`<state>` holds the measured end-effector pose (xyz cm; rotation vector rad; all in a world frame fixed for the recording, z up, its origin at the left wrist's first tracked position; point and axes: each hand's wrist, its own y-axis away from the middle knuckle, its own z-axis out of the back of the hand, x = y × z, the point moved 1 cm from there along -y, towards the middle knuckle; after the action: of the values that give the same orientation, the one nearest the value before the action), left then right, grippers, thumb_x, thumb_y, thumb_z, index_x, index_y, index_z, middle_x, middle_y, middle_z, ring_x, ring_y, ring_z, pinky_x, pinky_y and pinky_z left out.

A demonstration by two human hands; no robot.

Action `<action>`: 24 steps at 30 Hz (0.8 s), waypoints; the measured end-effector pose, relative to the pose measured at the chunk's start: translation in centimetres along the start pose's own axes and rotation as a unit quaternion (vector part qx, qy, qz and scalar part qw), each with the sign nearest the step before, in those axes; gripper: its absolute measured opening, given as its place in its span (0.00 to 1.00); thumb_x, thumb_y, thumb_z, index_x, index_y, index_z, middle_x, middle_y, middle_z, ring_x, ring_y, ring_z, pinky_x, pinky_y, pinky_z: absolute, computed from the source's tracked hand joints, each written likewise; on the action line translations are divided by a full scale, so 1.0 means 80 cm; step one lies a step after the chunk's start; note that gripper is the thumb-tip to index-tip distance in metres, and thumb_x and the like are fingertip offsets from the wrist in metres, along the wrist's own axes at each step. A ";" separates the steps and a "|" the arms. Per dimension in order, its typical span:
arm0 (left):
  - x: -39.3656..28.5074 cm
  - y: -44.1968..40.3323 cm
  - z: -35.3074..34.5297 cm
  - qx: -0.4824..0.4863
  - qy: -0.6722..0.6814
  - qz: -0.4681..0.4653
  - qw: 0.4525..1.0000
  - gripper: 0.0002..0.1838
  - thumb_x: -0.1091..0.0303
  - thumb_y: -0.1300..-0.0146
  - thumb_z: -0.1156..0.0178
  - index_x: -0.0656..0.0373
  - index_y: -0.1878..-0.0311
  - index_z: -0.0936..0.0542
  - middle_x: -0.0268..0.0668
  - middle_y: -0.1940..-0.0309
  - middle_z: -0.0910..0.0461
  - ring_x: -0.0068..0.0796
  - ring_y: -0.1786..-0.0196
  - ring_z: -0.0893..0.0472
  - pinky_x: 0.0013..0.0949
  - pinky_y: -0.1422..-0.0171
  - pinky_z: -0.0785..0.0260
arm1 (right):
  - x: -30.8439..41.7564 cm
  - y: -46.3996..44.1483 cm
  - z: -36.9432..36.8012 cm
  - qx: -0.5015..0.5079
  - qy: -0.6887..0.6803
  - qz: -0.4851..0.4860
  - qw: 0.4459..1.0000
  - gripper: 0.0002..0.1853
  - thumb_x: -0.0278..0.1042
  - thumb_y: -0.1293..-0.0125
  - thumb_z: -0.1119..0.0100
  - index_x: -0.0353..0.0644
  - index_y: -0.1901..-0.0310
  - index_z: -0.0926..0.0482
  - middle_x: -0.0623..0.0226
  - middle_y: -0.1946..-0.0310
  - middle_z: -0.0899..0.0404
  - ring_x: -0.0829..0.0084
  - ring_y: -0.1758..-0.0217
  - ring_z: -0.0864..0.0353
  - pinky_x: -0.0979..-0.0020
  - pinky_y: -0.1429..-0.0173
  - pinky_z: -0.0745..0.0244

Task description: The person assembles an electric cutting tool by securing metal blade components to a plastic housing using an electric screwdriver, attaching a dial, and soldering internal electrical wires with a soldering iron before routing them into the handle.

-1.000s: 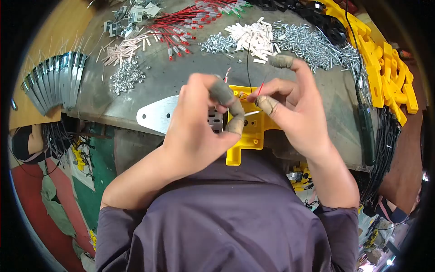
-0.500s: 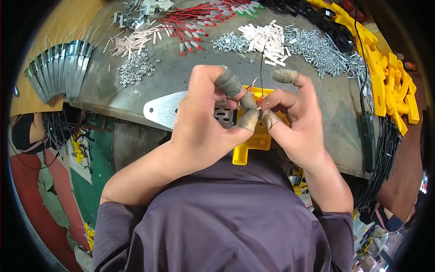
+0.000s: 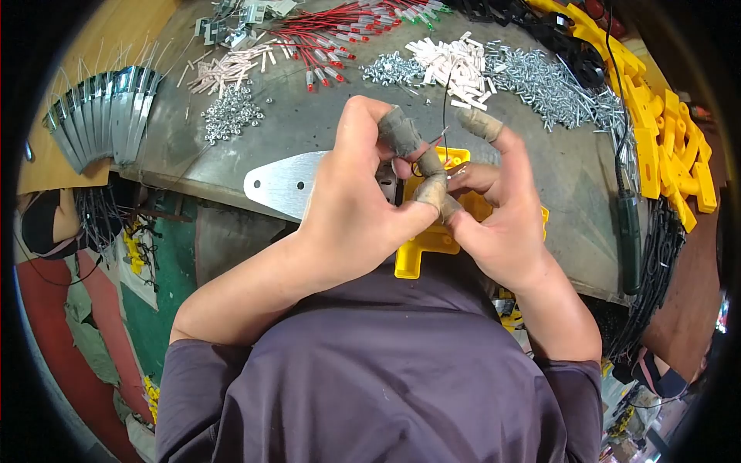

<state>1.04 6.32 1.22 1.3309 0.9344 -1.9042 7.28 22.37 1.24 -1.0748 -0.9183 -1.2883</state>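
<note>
Wearing a dark purple shirt that takes up the bottom of the frame, the person has both forearms angled up toward the centre. Just past the shirt is a yellow housing, sitting mid-frame at the bench edge, partly blocked by the hands. Left hand is in a narrow pinch, with thin wires poking out by its wrapped fingertips. Right hand has its thumb tucked in against the left fingertips, index finger raised; can't tell what, if anything, it's gripping, that bit's hidden. Beside the left hand, a silver metal plate points left. Further up the grey bench, there's a heap of nuts upper left, then white sleeves at upper centre, with loads of screws right next to them. Yellow parts are piled upper right, and red-wired bits run along the top.
</note>
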 end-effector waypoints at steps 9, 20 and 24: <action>0.001 0.006 -0.002 0.040 -0.161 -0.069 0.984 0.27 0.79 0.53 0.33 0.57 0.54 0.40 0.36 0.61 0.25 0.20 0.62 0.28 0.30 0.49 0.34 | 0.023 -0.007 0.040 0.069 0.312 0.218 0.922 0.13 0.20 0.52 0.39 0.37 0.62 0.26 0.63 0.69 0.23 0.63 0.65 0.21 0.65 0.64 0.26; -0.002 0.010 -0.001 0.019 -0.327 -0.298 0.896 0.09 0.75 0.52 0.34 0.56 0.64 0.19 0.32 0.66 0.17 0.25 0.60 0.19 0.42 0.33 0.45 | 0.019 0.002 0.028 0.075 0.001 -0.147 0.986 0.09 0.20 0.49 0.44 0.39 0.65 0.28 0.64 0.73 0.28 0.70 0.75 0.27 0.70 0.71 0.31; -0.002 0.004 -0.004 -0.004 -0.007 -0.023 1.000 0.23 0.82 0.48 0.37 0.60 0.49 0.33 0.32 0.67 0.21 0.23 0.62 0.19 0.45 0.30 0.46 | 0.018 -0.008 0.033 0.049 0.391 0.337 0.855 0.05 0.24 0.42 0.46 0.41 0.63 0.27 0.67 0.71 0.27 0.78 0.70 0.28 0.73 0.71 0.32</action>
<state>1.50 6.39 1.22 1.3005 0.9724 -1.9388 6.94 24.52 3.39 -0.5916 0.0374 -0.9190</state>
